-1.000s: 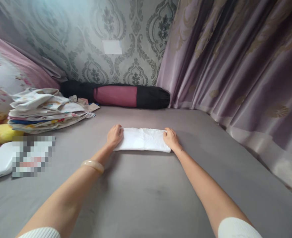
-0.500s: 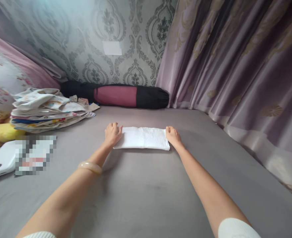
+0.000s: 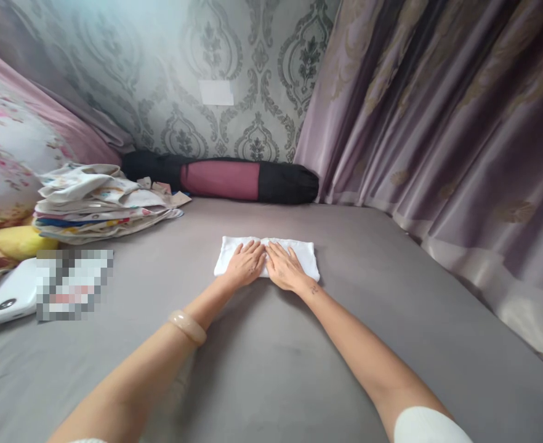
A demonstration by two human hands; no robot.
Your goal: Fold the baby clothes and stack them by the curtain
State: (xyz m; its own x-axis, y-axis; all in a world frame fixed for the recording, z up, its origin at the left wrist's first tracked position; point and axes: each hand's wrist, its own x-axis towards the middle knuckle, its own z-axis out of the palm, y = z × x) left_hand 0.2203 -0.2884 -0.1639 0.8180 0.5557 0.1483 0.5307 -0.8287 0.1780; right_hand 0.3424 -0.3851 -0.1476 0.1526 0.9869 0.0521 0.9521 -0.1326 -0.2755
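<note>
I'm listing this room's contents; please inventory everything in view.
Folded cloth: 1, white, centre
Surface: 1, grey, beneath cloth
Wall: 1, patterned grey, back
Panel: 1, white, on wall
Long roll: 1, black and maroon, by wall
Curtain: 1, purple, right
Fabric stack: 1, multicoloured, left
Floral fabric: 1, white and pink, left
Rounded item: 1, yellow, left
Device: 1, white, left
Pixelated item: 1, pale, beside device
Bracelet: 1, cream, left forearm
Sleeves: 2, white, bottom
Left hand: 1, bare, flat on cloth
Right hand: 1, bare, flat on cloth
</note>
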